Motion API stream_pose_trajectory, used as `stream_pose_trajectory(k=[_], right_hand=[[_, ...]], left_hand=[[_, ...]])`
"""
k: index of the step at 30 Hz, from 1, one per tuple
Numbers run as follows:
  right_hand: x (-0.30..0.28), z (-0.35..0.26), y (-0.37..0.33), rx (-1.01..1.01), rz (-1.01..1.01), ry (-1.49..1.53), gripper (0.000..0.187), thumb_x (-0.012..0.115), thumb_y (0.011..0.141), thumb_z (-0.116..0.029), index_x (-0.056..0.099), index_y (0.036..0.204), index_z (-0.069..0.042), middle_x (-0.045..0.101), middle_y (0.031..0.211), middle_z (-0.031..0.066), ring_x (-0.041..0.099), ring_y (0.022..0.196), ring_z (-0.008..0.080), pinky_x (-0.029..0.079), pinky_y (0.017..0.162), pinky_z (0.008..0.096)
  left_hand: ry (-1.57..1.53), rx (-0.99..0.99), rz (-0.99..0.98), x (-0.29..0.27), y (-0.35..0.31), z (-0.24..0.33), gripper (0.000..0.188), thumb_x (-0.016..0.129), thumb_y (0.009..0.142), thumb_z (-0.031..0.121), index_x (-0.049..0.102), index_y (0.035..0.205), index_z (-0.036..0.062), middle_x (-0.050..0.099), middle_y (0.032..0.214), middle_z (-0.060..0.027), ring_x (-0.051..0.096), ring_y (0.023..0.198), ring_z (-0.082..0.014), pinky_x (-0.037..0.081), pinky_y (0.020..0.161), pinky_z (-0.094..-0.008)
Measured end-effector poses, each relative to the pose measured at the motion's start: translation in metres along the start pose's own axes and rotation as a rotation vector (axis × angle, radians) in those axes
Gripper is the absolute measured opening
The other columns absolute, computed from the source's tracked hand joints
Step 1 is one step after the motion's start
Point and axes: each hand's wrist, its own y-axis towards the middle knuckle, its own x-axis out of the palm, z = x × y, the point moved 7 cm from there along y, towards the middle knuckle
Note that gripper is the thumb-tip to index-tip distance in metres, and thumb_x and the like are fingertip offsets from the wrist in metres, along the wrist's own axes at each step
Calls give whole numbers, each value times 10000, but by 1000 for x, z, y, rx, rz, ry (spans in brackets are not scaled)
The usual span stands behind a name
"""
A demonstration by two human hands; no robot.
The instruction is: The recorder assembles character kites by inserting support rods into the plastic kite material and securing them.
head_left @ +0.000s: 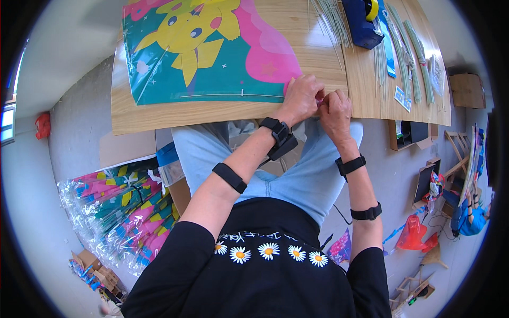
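A printed kite sheet [212, 71], teal and pink with a yellow cartoon figure, lies flat on the wooden table, its right corner at the front edge. A thin white rod [228, 96] runs along its near edge, with a small white strip of tape [242, 92] across it. My left hand [301, 98] is closed at that right corner, fingers pinched. Close beside it, my right hand [336, 110] is also closed, thumb and fingers pinching the pink tip. The fingers hide most of the tip and the rod's end.
A navy tape dispenser [362, 24] with a yellow core stands at the table's far right. Bundles of thin pale rods [419, 61] lie beyond it near small printed cards [403, 98]. Plastic-wrapped colourful kites [122, 206] are heaped at the left. Another person [472, 214] is at the far right.
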Motion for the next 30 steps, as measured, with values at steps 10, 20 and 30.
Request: stream_pose_trajectory(k=[10,20,30], right_hand=[[-1,-2,3,-20,-8,-8,51,596,754,-59,556,779,-38,555,822,156,539,776,366,405,721,467],[-1,0,4,38,-51,-76,56,614,774,-89,585,773,-41,593,829,148,587,800,354,412,729,466],[3,11,6,196,-118,-54,80,638,781,-123,634,767,-44,636,844,142,613,830,348,444,756,459]], left_hand=[[53,-2,-4,0,-3,2,88,687,713,57,668,792,92,612,843,-88,578,869,-314,416,767,-429],[32,-5,-14,1,-1,-2,87,699,717,70,672,796,95,618,833,-85,581,862,-310,424,764,-422],[-3,-18,-13,0,0,-3,93,709,715,67,668,798,66,623,835,-97,596,861,-314,446,753,-425]])
